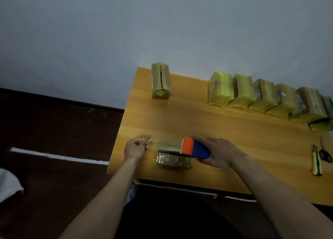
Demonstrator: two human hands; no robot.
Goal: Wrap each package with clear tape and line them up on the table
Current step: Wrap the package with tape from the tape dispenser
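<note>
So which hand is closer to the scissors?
The right hand. It holds the tape dispenser mid-table, with the scissors farther out to its right. The left hand, pinching the tape end, is beyond the package, much farther away.

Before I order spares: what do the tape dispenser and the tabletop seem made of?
Tape dispenser: likely moulded plastic, judging by its flat, uniform orange and blue colour and smooth surface. Table: wood or wood-look laminate, orange-brown with faint grain lines and a soft sheen; which one cannot be told.

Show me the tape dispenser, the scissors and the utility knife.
tape dispenser [195, 148]: head view, blue body.
scissors [325, 155]: head view, dark handles.
utility knife [316, 162]: head view, yellow-green handle.
</note>
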